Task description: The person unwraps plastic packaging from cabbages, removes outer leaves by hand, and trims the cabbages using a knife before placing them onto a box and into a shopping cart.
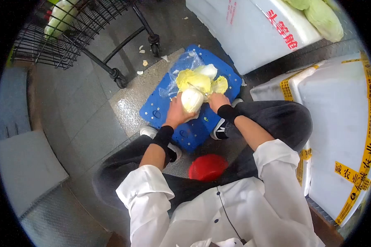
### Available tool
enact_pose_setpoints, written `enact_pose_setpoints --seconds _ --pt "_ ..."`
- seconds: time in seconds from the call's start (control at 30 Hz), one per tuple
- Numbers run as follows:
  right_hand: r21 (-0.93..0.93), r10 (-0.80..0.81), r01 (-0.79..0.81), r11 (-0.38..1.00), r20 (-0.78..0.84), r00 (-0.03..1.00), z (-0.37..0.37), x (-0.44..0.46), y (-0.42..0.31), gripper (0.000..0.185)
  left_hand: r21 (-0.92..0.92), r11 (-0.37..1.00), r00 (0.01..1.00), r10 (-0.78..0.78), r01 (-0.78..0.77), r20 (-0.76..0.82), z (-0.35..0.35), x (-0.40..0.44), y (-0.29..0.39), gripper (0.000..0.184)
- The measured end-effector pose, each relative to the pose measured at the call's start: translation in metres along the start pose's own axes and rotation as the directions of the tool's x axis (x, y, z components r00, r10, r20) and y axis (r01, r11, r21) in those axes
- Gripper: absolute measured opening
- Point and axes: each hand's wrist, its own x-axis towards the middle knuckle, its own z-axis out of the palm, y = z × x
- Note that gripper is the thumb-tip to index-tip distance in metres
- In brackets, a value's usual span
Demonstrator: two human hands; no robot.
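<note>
A pale napa cabbage is steadied by my left hand, whose fingers wrap round its left side. My right hand is closed at the cabbage's right side, on what looks like a small knife; its thin blade points left across the cabbage and is partly lost among the leaves. Just beyond both hands lie loose yellow cabbage leaves and a whiter leaf piece. Crumpled clear plastic wrap is behind them. All of this rests on a blue plastic board on the floor.
A black wire cart on casters stands at upper left, holding a green vegetable. White foam boxes and a taped box flank the right. Something round and red sits between my legs. Scraps dot the floor.
</note>
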Motion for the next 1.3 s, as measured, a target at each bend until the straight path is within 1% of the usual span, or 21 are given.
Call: enact_pose_setpoints --seconds 0.13,0.17,0.2,0.27,0.3,0.4,0.53,0.6,0.63,0.7,0.73,0.8,0.83,0.87,0.93,0.97,1.03,1.07,1.1,1.23,1.3 --pt "0.018 0.004 -0.005 1.000 0.013 1.000 -0.019 -0.003 0.016 0.029 -0.219 0.967 0.991 0.131 -0.127 0.005 0.006 0.021 -0.033 0.104" --pt "0.038 0.004 -0.005 0.999 0.021 1.000 -0.020 -0.003 0.020 0.030 -0.272 0.956 0.992 0.125 -0.112 0.030 0.005 0.024 -0.035 0.105" --pt "0.060 0.007 -0.009 0.998 0.029 1.000 -0.020 -0.003 0.024 0.032 -0.196 0.977 0.994 0.098 -0.085 0.055 0.002 0.023 -0.032 0.106" --pt "0.233 -0.070 0.071 0.970 -0.013 0.997 0.000 0.010 0.029 0.036 -0.038 0.999 0.995 0.039 -0.035 0.093 -0.006 0.021 -0.021 0.107" --pt "0.316 -0.108 0.115 0.942 -0.038 0.993 0.001 0.013 0.023 0.037 -0.043 0.997 0.996 0.060 -0.058 0.064 -0.004 0.021 -0.019 0.108" --pt "0.326 -0.008 -0.001 0.945 0.025 1.000 -0.001 0.017 0.008 0.040 -0.053 0.994 0.996 0.094 -0.094 -0.001 -0.002 0.018 -0.015 0.109" --pt "0.338 0.033 0.033 0.940 -0.187 0.982 0.009 0.016 0.001 0.036 -0.023 0.999 1.000 0.024 -0.024 -0.008 0.004 0.010 0.002 0.109" --pt "0.613 0.080 -0.078 0.786 0.024 0.996 0.000 0.014 0.002 0.031 0.008 1.000 1.000 0.013 -0.013 -0.009 0.003 0.011 0.005 0.106" --pt "0.721 0.079 -0.150 0.677 0.132 0.988 -0.006 0.012 0.001 0.029 -0.073 0.996 0.999 0.045 -0.046 -0.007 0.001 0.013 0.001 0.104" --pt "0.629 0.038 -0.049 0.776 0.031 0.999 -0.006 0.016 0.001 0.025 -0.235 0.965 0.993 0.115 -0.114 -0.012 -0.003 0.022 -0.009 0.100" --pt "0.579 0.016 -0.001 0.815 -0.020 1.000 -0.006 0.020 0.002 0.023 -0.287 0.955 0.997 0.076 -0.080 -0.026 -0.016 0.024 -0.001 0.099" --pt "0.523 0.012 0.049 0.851 -0.112 0.994 0.003 0.026 0.003 0.030 -0.396 0.918 0.999 -0.013 -0.006 -0.044 -0.039 0.024 0.013 0.099" --pt "0.491 0.008 0.072 0.868 -0.158 0.987 0.011 0.031 0.004 0.034 -0.267 0.957 0.985 0.077 -0.117 -0.156 -0.045 0.027 0.018 0.097" --pt "0.487 -0.001 0.091 0.869 -0.181 0.983 0.020 0.036 0.005 0.030 -0.084 0.992 0.980 0.082 -0.099 -0.183 -0.050 0.027 0.023 0.097" --pt "0.471 -0.021 0.128 0.873 -0.225 0.974 0.023 0.038 0.003 0.022 0.273 0.961 0.967 0.104 -0.037 -0.235 -0.056 0.022 0.043 0.096" --pt "0.576 0.018 0.030 0.817 -0.077 0.997 0.023 0.038 0.006 0.022 0.367 0.927 0.940 0.189 -0.075 -0.285 -0.048 0.020 0.041 0.095" --pt "0.715 0.048 -0.202 0.670 0.230 0.972 -0.014 0.015 -0.005 0.022 0.518 0.854 0.963 0.182 -0.055 -0.198 -0.032 0.014 0.037 0.098" --pt "0.707 0.050 -0.206 0.676 0.235 0.971 -0.013 0.010 -0.006 0.021 0.588 0.807 0.973 0.173 -0.052 -0.152 -0.022 0.010 0.034 0.100" --pt "0.701 0.056 -0.211 0.682 0.237 0.970 -0.012 0.007 -0.005 0.020 0.650 0.759 0.975 0.169 -0.033 -0.148 -0.013 0.007 0.035 0.110" --pt "0.622 0.059 -0.175 0.763 0.202 0.978 -0.001 0.006 0.002 0.022 0.485 0.873 0.990 0.012 0.058 -0.140 -0.010 -0.005 0.033 0.105" --pt "0.485 0.031 -0.002 0.874 -0.052 0.998 0.008 0.007 0.001 0.025 0.376 0.925 0.981 0.020 0.056 -0.195 -0.006 -0.001 0.019 0.102"
